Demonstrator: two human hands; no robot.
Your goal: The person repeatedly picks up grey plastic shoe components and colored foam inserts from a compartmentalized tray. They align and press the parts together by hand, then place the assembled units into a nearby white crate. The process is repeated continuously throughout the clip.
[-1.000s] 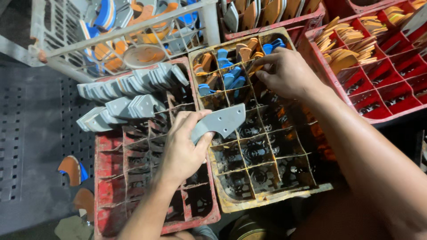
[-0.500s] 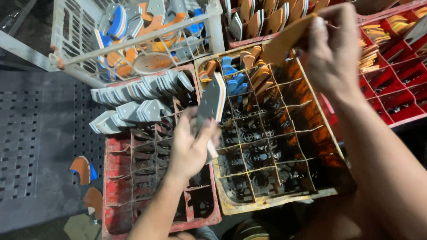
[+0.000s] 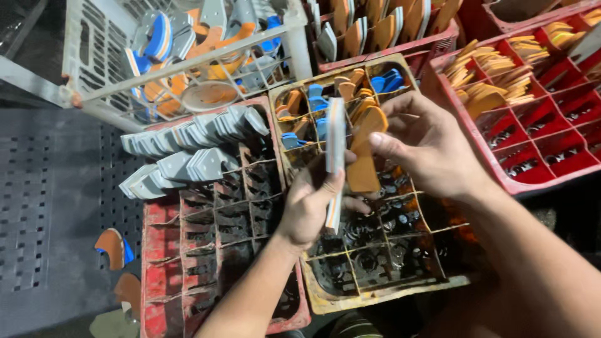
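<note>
As seen, grey piece (image 3: 335, 150) perhaps gripped.

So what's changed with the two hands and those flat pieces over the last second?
The right hand left the yellow crate holding an orange piece and brought it down beside the grey piece. The left hand turned that grey piece from flat to edge-on and upright. The stacked grey pieces in the red crate stayed put.

Workshop, grimy divided crates (image 3: 225, 219) packed with stacked cut pieces (image 3: 194, 134)
</note>
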